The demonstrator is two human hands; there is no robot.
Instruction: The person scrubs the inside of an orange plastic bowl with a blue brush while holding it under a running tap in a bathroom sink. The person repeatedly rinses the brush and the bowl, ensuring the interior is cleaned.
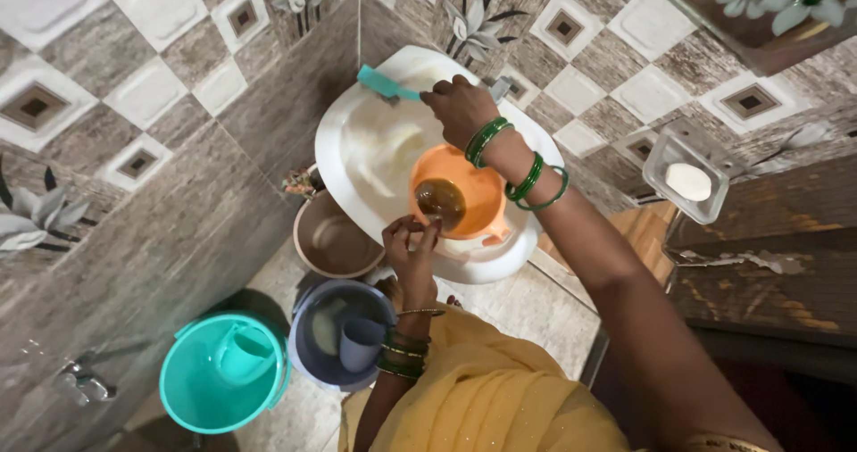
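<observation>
Hands [460, 108] over orange jug [464, 193], perhaps rinsing

The right arm is stretched forward and the right hand [460, 107] is closed in a fist, knuckles up, with bangles worn at the wrist. The left arm is bent upward at the elbow. The left hand [411, 242] is raised, its fingers [399, 229] curled and pinched together at the tips, thumb beside them.

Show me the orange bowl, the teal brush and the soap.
orange bowl [478, 193], head view, on its inner right wall.
teal brush [382, 82], head view, on its handle, left of the right hand.
soap [688, 182], head view, middle of the white bar.
</observation>
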